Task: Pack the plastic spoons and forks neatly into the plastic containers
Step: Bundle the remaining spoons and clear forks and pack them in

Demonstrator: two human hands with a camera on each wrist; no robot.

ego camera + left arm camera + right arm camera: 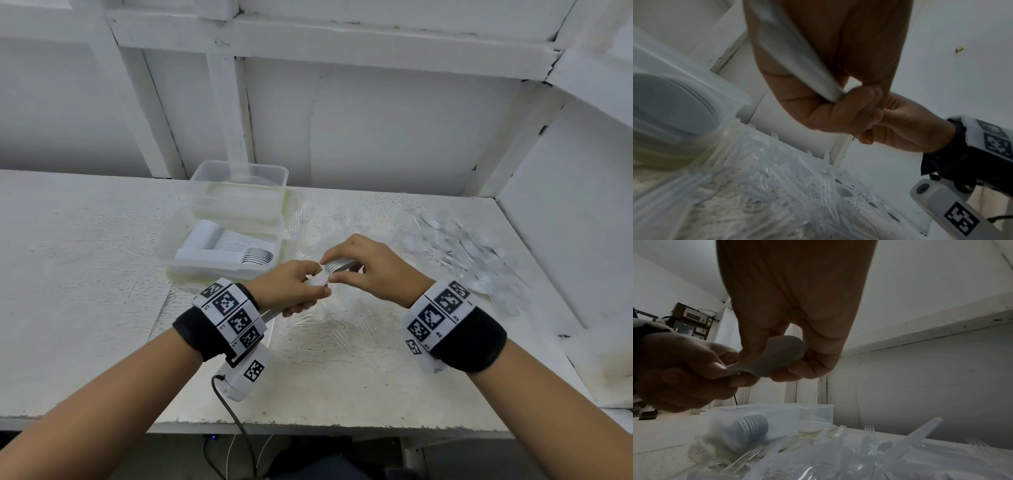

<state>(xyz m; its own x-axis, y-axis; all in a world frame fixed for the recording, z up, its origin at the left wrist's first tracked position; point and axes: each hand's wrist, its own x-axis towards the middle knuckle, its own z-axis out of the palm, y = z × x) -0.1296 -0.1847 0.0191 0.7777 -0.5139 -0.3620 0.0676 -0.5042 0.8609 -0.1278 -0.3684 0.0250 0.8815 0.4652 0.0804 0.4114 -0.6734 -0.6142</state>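
The loose clear cutlery (455, 253) scattered over the white tabletop (85, 274) is nearly see-through, so spoons and forks blur together there and cannot be counted; only a few fork tines stand out. In the left wrist view the near container is smeared by blur. Two clear plastic containers stand left of the hands: the near container (219, 246) holds two rows of nested white spoons (236, 248), the far container (239, 185) behind it touches it, and its contents are hard to make out. Both hands meet above the tabletop, just right of the near container, sharing one tight stack of white spoons (330, 272). The left hand (291, 287) has its fingers curled round the handle end, which sticks out below its palm. The right hand (370, 267) pinches the bowl end between thumb and fingertips. From the right wrist view the bowl shows as a smooth grey oval; the number of spoons in the stack cannot be told
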